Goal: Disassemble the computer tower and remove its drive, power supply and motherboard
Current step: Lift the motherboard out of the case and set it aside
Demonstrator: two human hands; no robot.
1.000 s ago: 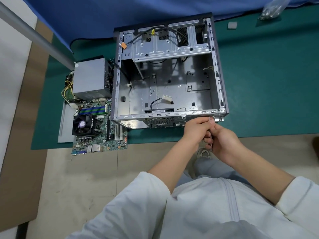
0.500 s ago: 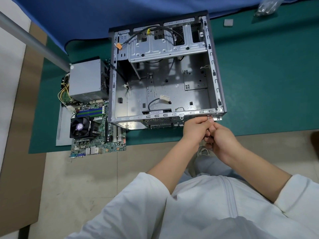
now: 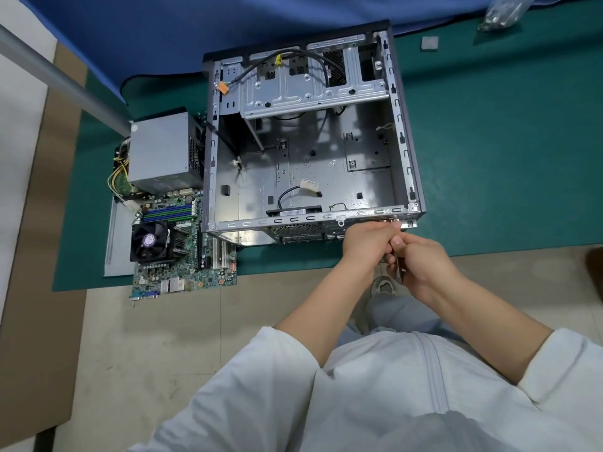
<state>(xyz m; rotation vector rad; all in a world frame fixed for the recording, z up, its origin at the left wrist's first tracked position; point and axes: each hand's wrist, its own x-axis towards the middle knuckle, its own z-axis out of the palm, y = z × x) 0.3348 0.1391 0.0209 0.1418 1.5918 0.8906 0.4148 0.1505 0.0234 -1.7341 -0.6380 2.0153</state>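
Observation:
The open computer case point(image 3: 404, 132) lies on its side on a green mat point(image 3: 505, 141); inside are only loose cables and an empty drive cage point(image 3: 313, 89). The grey power supply point(image 3: 160, 148) and the green motherboard point(image 3: 182, 256) with its black fan sit outside, left of the case. Both my hands meet at the case's near right corner. My left hand point(image 3: 368, 243) pinches the top end of a thin metal strip point(image 3: 397, 267) at the case's rim. My right hand point(image 3: 421, 269) grips the same strip lower down. The hands hide most of the strip.
A flat grey metal sheet point(image 3: 112, 243) lies under the motherboard's left side. At the far right are a clear bag of small parts point(image 3: 502, 11) and a small grey square point(image 3: 429, 43). Blue cloth point(image 3: 163, 34) covers the back. Beige floor lies near me.
Both hands stay at the case's near right corner on the strip, shifting only slightly. The view itself has moved a little.

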